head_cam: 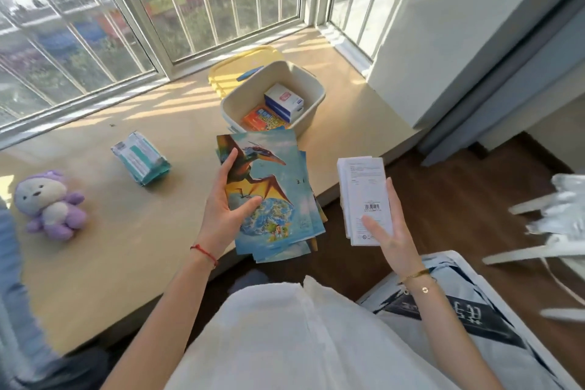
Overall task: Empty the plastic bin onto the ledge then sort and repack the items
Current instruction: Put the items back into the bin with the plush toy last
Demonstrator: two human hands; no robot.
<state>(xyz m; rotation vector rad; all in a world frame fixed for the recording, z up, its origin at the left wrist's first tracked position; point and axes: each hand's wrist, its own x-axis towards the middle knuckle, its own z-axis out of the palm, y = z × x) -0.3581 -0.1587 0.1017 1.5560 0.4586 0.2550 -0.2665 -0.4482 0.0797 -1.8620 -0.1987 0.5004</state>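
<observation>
Left hand (226,209) grips a stack of dinosaur booklets (272,199), thumb pressed on the pterosaur cover, fingers curled under the left edge; the stack hangs over the front edge of the ledge (133,231). Right hand (387,231) clasps a pack of white cards (364,196), barcode side up, held out over the dark floor at three o'clock from the booklets. At twelve o'clock sits the plastic bin (304,79), upright on the ledge, with a white-and-blue box (284,101) and an orange packet (262,119) inside. Its yellow lid (234,70) lies flat just behind. Out at nine o'clock, a teal packet bundle (141,158), and farther along a purple plush toy (50,203), both resting on the ledge.
</observation>
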